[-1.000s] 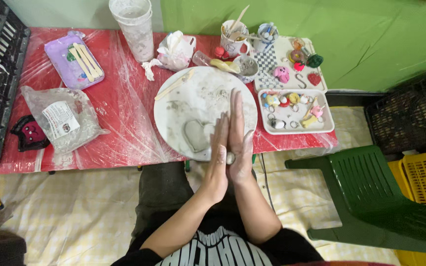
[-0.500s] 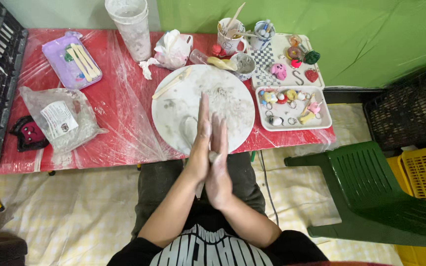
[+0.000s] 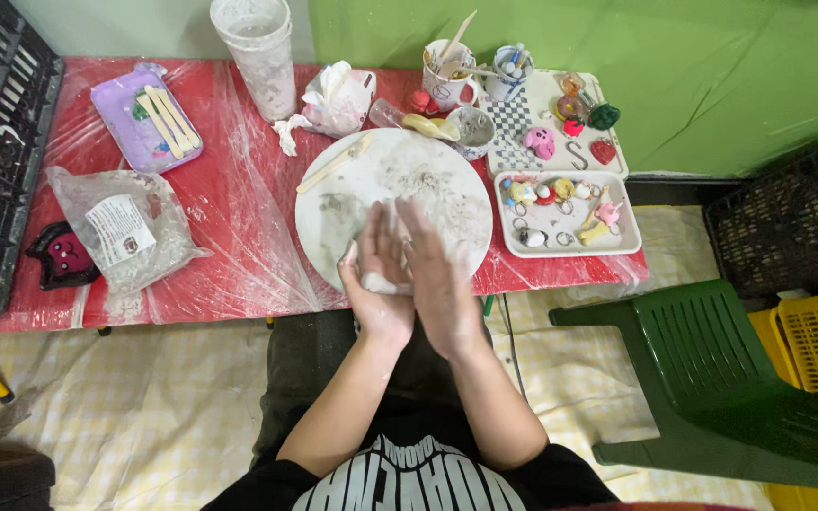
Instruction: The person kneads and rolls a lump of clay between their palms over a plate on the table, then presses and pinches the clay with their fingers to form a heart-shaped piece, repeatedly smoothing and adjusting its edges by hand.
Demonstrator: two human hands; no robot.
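My left hand (image 3: 376, 284) and my right hand (image 3: 442, 284) are pressed palm to palm over the near edge of a round white plate (image 3: 400, 180). A lump of white clay (image 3: 381, 282) shows between the palms, squeezed by both hands. The plate is dusted with grey clay smears, and a flat wooden stick (image 3: 335, 164) lies on its far left rim. The plate rests on a red table (image 3: 239, 237) covered with clear plastic film.
A white tray (image 3: 617, 248) of small coloured clay figures sits right of the plate, a second tray (image 3: 523, 118) behind it. Mugs with tools (image 3: 447, 80), stacked cups (image 3: 257, 52), a purple tray with sticks (image 3: 149, 118), a clay bag (image 3: 125, 232), a green chair (image 3: 712, 378).
My pressed hands slid left and lower across the plate, and the palms shifted against each other around the clay. The camera view moved a little.
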